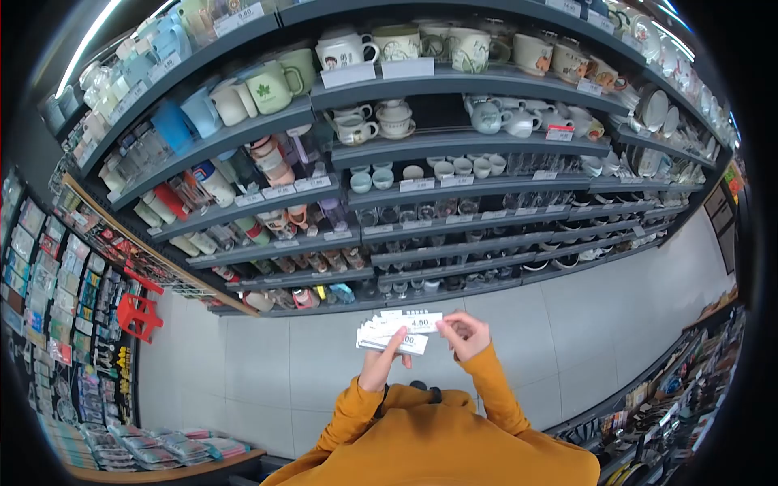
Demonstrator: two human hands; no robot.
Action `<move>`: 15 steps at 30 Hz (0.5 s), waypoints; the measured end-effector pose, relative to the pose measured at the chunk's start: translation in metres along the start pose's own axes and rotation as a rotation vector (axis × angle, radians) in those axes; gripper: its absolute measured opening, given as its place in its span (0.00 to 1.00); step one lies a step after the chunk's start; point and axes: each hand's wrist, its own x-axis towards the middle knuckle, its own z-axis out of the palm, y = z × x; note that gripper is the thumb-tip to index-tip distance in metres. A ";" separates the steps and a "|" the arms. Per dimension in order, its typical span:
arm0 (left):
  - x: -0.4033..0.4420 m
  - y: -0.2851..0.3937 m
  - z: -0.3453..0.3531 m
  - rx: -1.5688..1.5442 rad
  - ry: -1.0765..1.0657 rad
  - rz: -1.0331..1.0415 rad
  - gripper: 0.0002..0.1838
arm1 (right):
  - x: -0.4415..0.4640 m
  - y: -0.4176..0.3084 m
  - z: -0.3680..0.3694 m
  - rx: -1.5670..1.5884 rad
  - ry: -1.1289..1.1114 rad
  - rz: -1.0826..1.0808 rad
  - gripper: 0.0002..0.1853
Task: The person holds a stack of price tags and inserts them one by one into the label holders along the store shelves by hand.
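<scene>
My left hand (379, 364) holds a fanned stack of white price labels (392, 343), its thumb pressed on top. The fingers of my right hand (466, 334) pinch the right end of one white label (421, 323) printed "4.50", which lies over the top of the stack. Another label below it shows "00" at its end. Both hands are in front of my body, above the grey tiled floor, in orange sleeves.
Tall grey shelves (478, 146) ahead carry mugs, teapots, cups, glasses and bottles, with labels along their edges. A red stool (139, 317) stands at the left by hanging goods. Packaged items (174, 445) lie on a lower-left counter. More racks (664, 413) line the lower right.
</scene>
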 end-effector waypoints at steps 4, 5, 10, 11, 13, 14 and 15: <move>-0.003 -0.010 0.002 0.041 -0.061 -0.063 0.12 | -0.008 0.008 -0.006 -0.049 -0.011 0.015 0.10; -0.005 -0.011 0.003 0.042 -0.068 -0.071 0.12 | -0.009 0.009 -0.007 -0.057 -0.015 0.037 0.11; -0.016 -0.010 0.006 0.008 -0.112 -0.100 0.14 | -0.004 0.019 -0.008 -0.060 0.011 0.020 0.12; -0.018 -0.008 0.007 -0.006 -0.120 -0.100 0.15 | -0.003 0.016 -0.006 -0.070 0.013 0.022 0.12; -0.020 -0.011 0.004 -0.037 -0.125 -0.111 0.15 | -0.003 0.013 -0.004 -0.070 0.019 0.000 0.12; -0.021 -0.012 0.003 -0.053 -0.129 -0.120 0.15 | -0.004 0.015 -0.002 -0.059 0.024 -0.024 0.12; -0.022 -0.013 0.002 -0.048 -0.134 -0.130 0.15 | -0.005 0.016 -0.001 -0.049 0.029 -0.046 0.12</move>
